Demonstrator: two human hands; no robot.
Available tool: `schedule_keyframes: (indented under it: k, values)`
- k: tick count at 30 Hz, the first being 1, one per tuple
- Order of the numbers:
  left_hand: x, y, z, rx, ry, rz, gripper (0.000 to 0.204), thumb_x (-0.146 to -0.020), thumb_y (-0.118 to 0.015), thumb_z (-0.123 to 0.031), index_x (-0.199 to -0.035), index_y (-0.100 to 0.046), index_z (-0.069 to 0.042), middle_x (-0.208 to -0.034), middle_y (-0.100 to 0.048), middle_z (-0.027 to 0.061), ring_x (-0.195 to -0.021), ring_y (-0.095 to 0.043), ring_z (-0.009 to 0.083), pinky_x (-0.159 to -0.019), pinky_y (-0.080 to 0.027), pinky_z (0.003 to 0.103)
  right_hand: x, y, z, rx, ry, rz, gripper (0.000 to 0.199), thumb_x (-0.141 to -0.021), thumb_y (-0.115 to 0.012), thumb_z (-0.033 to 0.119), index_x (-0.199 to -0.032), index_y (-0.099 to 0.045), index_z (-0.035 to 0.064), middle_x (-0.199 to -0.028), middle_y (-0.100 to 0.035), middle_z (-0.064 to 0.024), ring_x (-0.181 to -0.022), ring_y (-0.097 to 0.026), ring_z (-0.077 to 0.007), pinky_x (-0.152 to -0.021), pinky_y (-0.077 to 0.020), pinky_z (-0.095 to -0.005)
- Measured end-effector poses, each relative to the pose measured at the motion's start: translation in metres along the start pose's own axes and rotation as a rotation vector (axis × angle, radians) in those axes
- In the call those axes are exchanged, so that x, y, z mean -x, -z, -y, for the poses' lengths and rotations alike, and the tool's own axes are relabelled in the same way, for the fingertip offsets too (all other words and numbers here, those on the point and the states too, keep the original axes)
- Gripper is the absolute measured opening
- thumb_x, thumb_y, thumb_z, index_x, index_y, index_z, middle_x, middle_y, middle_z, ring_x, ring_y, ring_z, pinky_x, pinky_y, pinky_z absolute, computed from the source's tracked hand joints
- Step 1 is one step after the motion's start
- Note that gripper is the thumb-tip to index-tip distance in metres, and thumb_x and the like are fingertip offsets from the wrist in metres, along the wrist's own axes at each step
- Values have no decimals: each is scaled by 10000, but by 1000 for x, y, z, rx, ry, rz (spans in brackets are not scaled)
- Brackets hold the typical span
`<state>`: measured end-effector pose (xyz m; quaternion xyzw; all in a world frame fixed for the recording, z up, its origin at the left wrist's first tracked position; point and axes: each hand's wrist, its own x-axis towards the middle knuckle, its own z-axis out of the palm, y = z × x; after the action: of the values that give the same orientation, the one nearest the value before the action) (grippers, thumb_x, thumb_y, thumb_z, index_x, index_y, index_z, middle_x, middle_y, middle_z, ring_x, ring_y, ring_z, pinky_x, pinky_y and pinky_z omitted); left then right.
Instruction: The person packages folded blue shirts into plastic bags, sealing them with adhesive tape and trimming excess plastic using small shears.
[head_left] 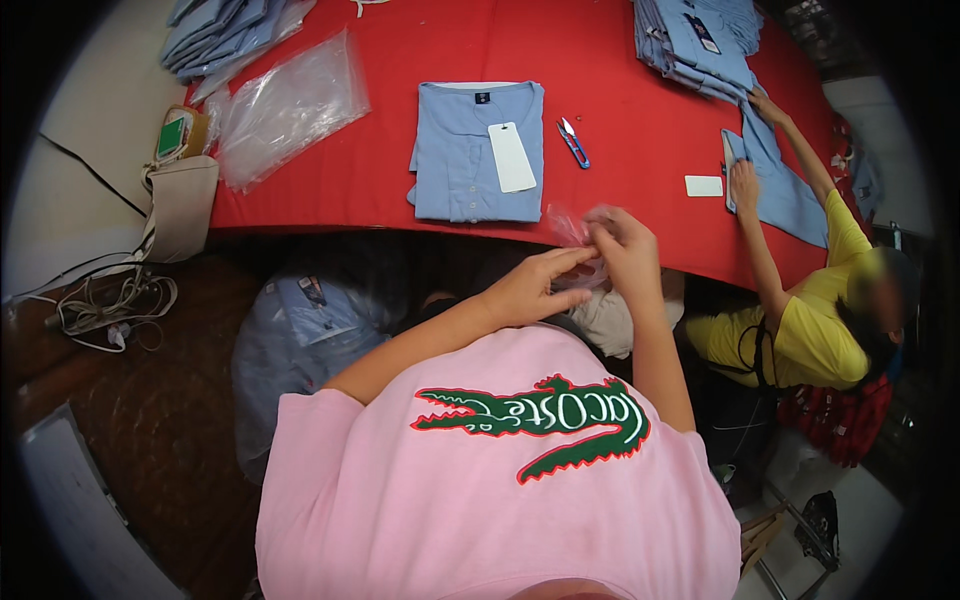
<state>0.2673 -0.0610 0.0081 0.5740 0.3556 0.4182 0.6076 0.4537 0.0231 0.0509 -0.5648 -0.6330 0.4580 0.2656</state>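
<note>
At the table's front edge, my right hand (627, 250) is closed on a crumpled clear plastic bag (572, 228). My left hand (540, 284) reaches across to it. Its fingers are stretched out and its thumb apart, with the fingertips at the plastic by my right fingers. Part of the bag is hidden behind my hands. Just beyond them lies a folded light-blue shirt (450, 160), buttons up, with a blank white tag (512, 158) on its front. Right of the shirt are small blue thread snips (574, 145).
A red cloth covers the table (400, 50). Flat clear bags (295, 110) and stacked blue shirts (222, 35) lie at the left. A co-worker in yellow (815, 340) handles a blue shirt (785, 200) at the right. A bagged shirt (310, 310) sits below the table edge.
</note>
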Motion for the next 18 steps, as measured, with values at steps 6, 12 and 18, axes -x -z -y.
schedule_keyframes:
  k: [6, 12, 18]
  values:
    - [-38, 16, -26, -729, -370, -33, 841, -816, -829, -92, -1583, -487, -136, -1590, -507, 130, -1554, -413, 337, -1289, -287, 565, 45, 68, -22, 197, 218, 298, 212, -863, -701, 2, -1032, -818, 55, -997, -814, -79, -1003, -738, -243, -985, -530, -389]
    - [-44, -2, 3, -661, -285, 300, 283, -875, -746, -156, -1153, -694, -146, -903, -725, 22, -1007, -737, 223, -1328, -154, 641, 57, 79, -14, 138, 334, 422, 186, -771, -742, -32, -907, -812, 72, -945, -811, -46, -998, -718, -241, -1049, -460, -399]
    - [2, 27, 16, -740, 5, 411, 151, -956, -724, -243, -913, -670, -108, -822, -709, 58, -973, -727, 271, -1290, -279, 622, 51, 83, -49, 238, 255, 435, 170, -767, -767, -22, -922, -807, 36, -996, -809, -55, -1046, -706, -235, -1020, -491, -394]
